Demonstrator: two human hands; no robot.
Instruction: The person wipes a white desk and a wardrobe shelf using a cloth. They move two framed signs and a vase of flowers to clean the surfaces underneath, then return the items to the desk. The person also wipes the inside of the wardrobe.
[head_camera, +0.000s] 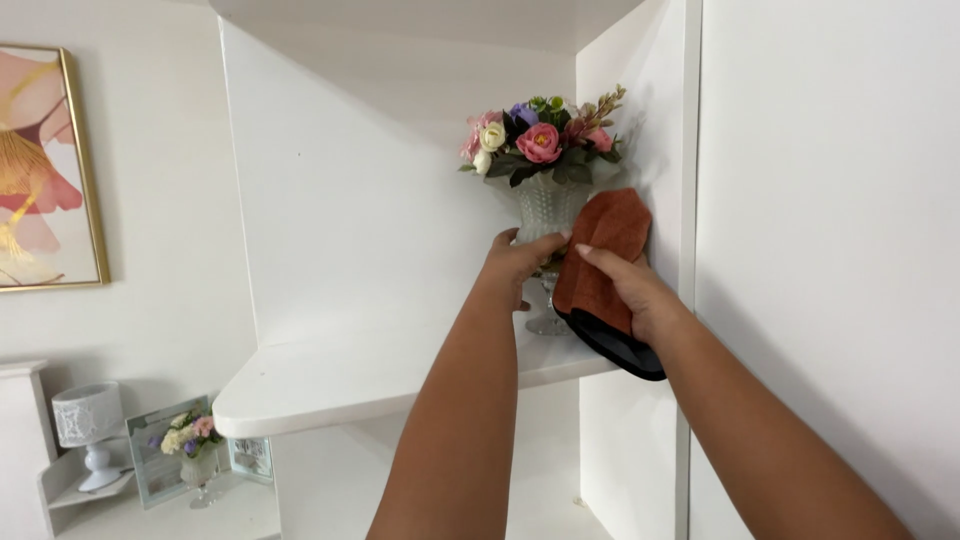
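Head view: your left hand (520, 262) is wrapped around the lower bowl of the vase (547, 215), which stands on the white shelf (330, 385) close against the right side panel. Your right hand (630, 290) is closed on a rust-orange cloth (600, 260) with a dark edge, pressing it to the side of the vase. The vase looks like white textured glass on a thin stem and foot, so treat it as fragile and top-heavy under the flowers (540, 135). Grip it by the bowl, as you do now, not the stem. The cloth is soft and limp and should bunch easily.
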